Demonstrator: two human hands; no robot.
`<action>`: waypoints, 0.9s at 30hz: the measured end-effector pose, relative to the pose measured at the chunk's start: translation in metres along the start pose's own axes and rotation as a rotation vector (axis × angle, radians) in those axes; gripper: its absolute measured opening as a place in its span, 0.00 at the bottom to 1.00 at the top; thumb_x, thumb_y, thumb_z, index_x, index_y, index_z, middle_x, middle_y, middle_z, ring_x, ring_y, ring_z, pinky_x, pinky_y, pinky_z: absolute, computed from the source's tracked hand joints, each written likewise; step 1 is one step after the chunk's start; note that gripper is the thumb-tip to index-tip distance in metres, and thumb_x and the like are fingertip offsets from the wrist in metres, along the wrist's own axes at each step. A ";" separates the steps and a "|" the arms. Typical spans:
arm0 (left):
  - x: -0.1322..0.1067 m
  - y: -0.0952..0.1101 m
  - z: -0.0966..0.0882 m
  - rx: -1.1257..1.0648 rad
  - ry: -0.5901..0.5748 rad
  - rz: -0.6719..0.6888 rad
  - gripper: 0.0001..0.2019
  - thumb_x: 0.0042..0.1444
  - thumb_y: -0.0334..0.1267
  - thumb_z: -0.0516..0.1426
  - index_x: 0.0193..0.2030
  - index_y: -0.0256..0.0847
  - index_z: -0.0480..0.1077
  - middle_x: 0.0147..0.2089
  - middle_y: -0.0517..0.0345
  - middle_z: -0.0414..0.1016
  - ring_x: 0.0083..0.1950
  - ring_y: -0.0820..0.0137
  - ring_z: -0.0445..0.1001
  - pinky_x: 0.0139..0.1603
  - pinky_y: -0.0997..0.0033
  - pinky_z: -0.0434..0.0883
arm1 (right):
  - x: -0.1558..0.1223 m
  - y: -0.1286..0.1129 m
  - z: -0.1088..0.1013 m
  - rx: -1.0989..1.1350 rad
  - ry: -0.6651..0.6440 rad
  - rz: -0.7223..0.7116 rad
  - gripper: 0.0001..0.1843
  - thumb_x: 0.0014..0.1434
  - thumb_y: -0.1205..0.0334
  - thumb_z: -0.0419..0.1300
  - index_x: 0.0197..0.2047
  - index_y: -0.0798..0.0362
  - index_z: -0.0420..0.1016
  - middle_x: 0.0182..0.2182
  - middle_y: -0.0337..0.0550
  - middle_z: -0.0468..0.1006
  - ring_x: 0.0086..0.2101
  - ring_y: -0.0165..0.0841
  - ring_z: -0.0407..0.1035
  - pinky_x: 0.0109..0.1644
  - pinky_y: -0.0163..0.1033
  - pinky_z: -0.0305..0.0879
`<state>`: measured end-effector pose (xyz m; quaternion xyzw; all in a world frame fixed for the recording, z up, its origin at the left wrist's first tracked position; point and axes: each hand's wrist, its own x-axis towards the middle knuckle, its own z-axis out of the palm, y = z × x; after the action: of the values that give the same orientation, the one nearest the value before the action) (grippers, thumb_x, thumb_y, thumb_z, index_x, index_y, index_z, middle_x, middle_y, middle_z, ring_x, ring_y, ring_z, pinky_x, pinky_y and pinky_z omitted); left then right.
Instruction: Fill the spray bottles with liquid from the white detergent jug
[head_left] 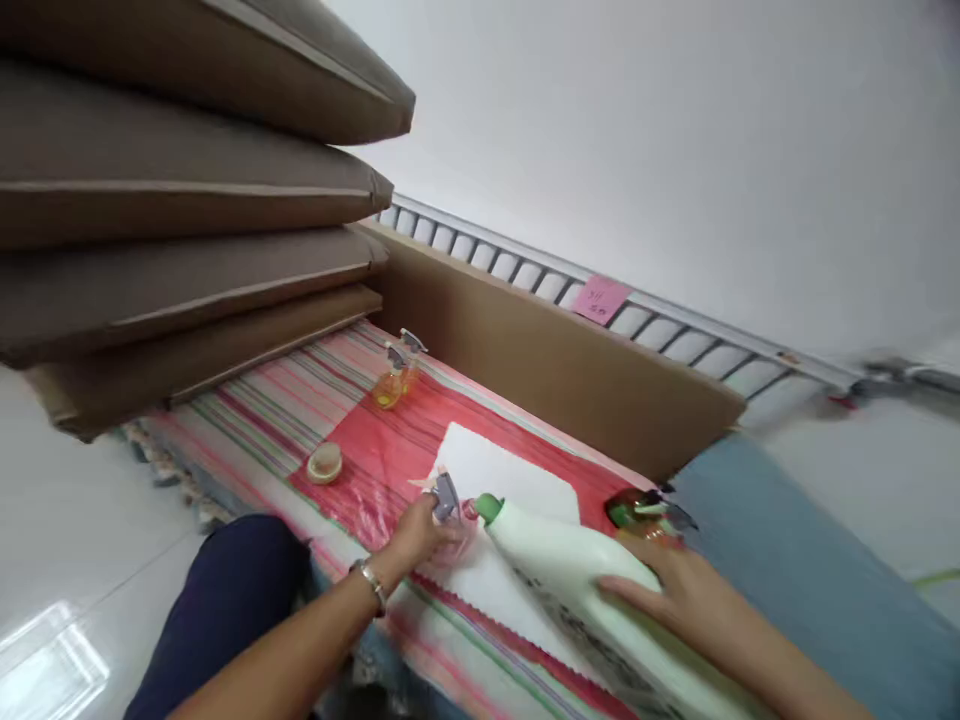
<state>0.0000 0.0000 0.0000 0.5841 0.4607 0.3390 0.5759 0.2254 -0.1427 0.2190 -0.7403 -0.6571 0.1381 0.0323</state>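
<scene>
My left hand (pixel 418 535) is closed around a small clear spray bottle (pixel 459 548), partly hidden by the fingers. A grey trigger spray head (pixel 446 495) shows beside those fingers; whether it is screwed on, I cannot tell. My right hand (pixel 667 585) grips a large pale green bottle (pixel 574 550), tilted so that its green top (pixel 489 507) points down-left at the spray bottle's pinkish neck (pixel 470 509). The two mouths meet or nearly meet. Under both bottles lies a white sheet (pixel 510 468) on a red plastic sheet (pixel 358 448).
Two spray bottles with orange liquid (pixel 388 388) stand at the back left. A small round container (pixel 325 463) sits at the left. A dark green spray bottle (pixel 628 508) is at the right. Stacked brown cushions (pixel 195 210) rise on the left, a brown board (pixel 547 340) behind.
</scene>
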 end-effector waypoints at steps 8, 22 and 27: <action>-0.002 0.005 -0.002 0.013 -0.009 -0.014 0.15 0.37 0.30 0.62 0.32 0.39 0.63 0.19 0.72 0.61 0.15 0.78 0.61 0.14 0.80 0.56 | 0.001 0.039 0.048 0.346 0.467 0.273 0.23 0.47 0.39 0.55 0.29 0.51 0.73 0.17 0.38 0.75 0.21 0.37 0.68 0.25 0.37 0.61; -0.006 0.011 -0.008 0.016 -0.014 -0.033 0.18 0.39 0.38 0.64 0.35 0.39 0.63 0.17 0.73 0.61 0.15 0.77 0.62 0.13 0.80 0.59 | 0.046 0.036 0.161 0.878 0.975 0.510 0.20 0.44 0.42 0.59 0.30 0.51 0.65 0.21 0.38 0.72 0.26 0.38 0.68 0.31 0.38 0.60; -0.005 0.011 -0.010 0.040 -0.023 -0.034 0.20 0.39 0.42 0.64 0.37 0.39 0.62 0.17 0.72 0.61 0.14 0.76 0.62 0.12 0.79 0.59 | 0.042 0.039 0.159 0.942 0.954 0.496 0.18 0.42 0.44 0.61 0.25 0.51 0.66 0.18 0.37 0.71 0.24 0.36 0.67 0.29 0.38 0.60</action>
<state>-0.0089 -0.0002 0.0129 0.5913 0.4706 0.3134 0.5750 0.2276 -0.1278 0.0512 -0.7552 -0.2541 0.0718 0.5999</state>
